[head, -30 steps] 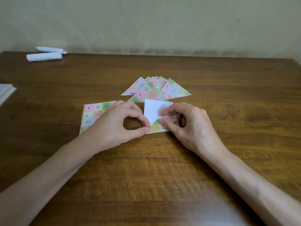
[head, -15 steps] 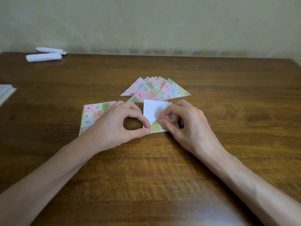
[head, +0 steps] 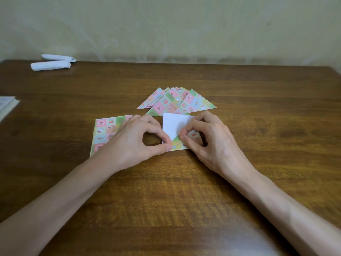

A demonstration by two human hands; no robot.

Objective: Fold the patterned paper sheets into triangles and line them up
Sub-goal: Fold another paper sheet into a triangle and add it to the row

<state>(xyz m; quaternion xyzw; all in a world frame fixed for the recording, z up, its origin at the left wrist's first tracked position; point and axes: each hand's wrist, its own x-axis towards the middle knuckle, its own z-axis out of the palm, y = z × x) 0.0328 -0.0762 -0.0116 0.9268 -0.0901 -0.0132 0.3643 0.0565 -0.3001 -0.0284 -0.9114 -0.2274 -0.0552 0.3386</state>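
**Diagonal fold in progress.** We see the thin square patterned paper sheet (head: 175,126), pastel-checked on one face and plain white on the other. It lies on the brown wooden counter (head: 258,130) between both hands, just in front of the fan of folded patterned triangles (head: 177,102).

The left hand (head: 136,143) has its grip closed on the sheet's near left corner, thumb and forefinger pinched over the edge. The right hand (head: 208,143) pinches the turned-over flap where white meets pattern.

We judge the sheet very light, limp and easily skewed, and likely to slide on the smooth wood. It is best taken at corners and edges with the fingertips, one corner pinned while the other is matched.

The white flap faces up, its far edge about parallel to the counter's far edge. A patterned wedge shows below it, apex pointing away from us. The crease is hidden under the fingers; we expect the long axis to lie along the diagonal.

The finished triangles point their apexes towards the wall, long edges towards us. A stack of flat patterned squares (head: 105,132) lies partly under the left hand.
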